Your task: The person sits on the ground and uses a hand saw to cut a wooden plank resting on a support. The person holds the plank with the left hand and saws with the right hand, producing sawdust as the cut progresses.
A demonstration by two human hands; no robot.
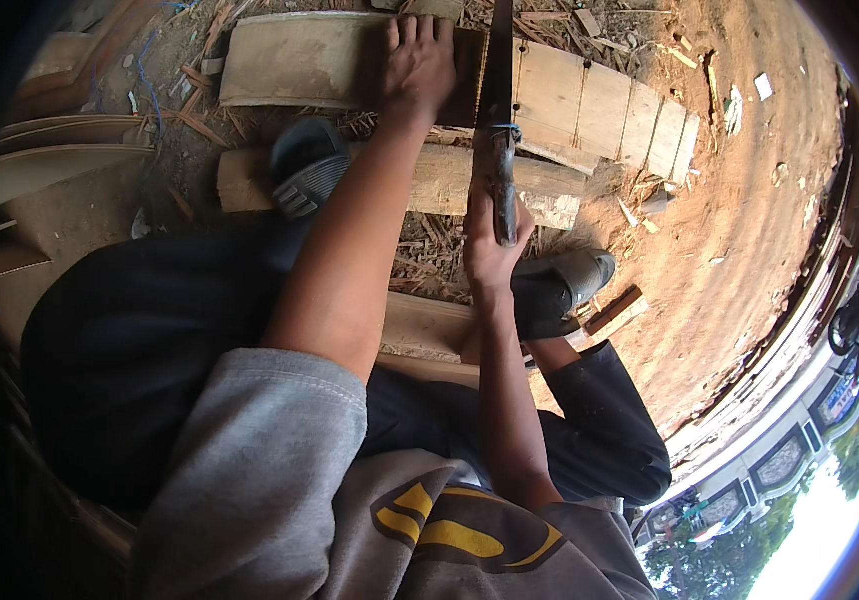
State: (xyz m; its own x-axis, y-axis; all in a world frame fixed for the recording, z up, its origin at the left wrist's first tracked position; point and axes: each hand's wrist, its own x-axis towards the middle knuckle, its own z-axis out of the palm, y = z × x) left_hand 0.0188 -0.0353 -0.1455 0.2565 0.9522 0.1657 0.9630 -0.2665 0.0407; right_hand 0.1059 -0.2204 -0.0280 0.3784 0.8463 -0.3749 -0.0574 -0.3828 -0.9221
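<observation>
A wooden board [294, 62] lies crosswise in front of me, with several dark cross lines on its right part. My left hand [417, 75] presses on it from above, left of the saw, its fingers stretched toward the far edge. In my right hand [497, 235] is the dark handle of a handsaw [499, 85]. Its toothed blade stands over the board, pointing away from me, with the teeth toward my left hand. A blue tie is wrapped where blade and handle meet. The blade's far end is out of view.
Under the board rests a second plank [449, 185]. Sandals [309, 168] are on my feet beside it. Wood chips [429, 250] litter the dirt ground, with a small wood block [614, 312] to the right. Curved boards [64, 160] are stacked at the left.
</observation>
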